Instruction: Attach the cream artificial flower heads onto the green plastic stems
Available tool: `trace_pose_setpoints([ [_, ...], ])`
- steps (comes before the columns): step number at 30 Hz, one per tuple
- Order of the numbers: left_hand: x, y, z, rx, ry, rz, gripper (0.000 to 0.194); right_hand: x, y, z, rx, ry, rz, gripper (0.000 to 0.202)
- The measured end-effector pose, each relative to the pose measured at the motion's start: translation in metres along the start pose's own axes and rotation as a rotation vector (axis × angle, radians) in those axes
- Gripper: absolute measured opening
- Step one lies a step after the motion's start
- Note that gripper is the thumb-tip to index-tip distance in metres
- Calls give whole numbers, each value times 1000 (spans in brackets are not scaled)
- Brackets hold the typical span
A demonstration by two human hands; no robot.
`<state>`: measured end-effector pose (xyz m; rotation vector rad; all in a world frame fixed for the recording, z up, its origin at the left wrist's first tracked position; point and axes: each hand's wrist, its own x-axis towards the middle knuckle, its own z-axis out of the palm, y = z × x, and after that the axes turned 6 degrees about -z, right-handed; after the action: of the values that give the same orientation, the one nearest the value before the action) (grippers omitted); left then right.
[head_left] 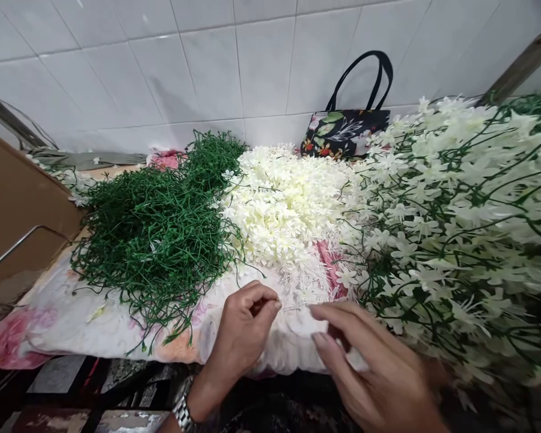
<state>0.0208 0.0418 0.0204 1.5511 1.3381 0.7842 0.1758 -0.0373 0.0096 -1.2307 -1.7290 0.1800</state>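
My left hand (247, 325), with a metal watch (183, 412) at the wrist, is closed in a pinch over the front of the flowered cloth (72, 325). Whatever sits between its thumb and finger is too small to make out. My right hand (369, 355) is a little to the right, slightly blurred, its thumb and forefinger apart with nothing visible between them. Beyond both hands lies a heap of loose white artificial flower heads (284, 204). To the left is a tangled pile of green plastic stems (157, 222). White flowers on green stems (469, 228) are massed at the right.
A black floral handbag (342, 135) stands against the tiled wall (265, 66). A cardboard box (22, 210) is at the far left. Metal posts (523, 63) rise at both sides. Beside the flower heap lie thin white flower parts (304, 276).
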Motion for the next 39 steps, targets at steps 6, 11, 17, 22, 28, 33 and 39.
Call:
trace_pose_setpoints([
  [6, -18, 3, 17, -310, 32, -129, 19, 27, 7, 37, 305, 41, 37, 14],
  [11, -16, -5, 18, -156, -12, -92, 19, 18, 17, 35, 282, 83, -27, 16],
  [17, 44, 28, -14, 757, 302, 444, 27, 14, 28, 32, 194, -9, -96, 15],
  [22, 89, 40, -15, 1170, 151, 406, 29, 13, 26, 40, 156, -31, -234, 15],
  [28, 57, 12, -9, 1200, 65, 459, 20, 8, 24, 40, 145, -31, -214, 15],
  [33, 22, -4, -18, 1170, 105, 558, 24, 10, 21, 37, 133, -28, -180, 16],
  [39, 0, -15, -25, 1049, 153, 589, 25, 11, 21, 33, 96, -88, -141, 15],
])
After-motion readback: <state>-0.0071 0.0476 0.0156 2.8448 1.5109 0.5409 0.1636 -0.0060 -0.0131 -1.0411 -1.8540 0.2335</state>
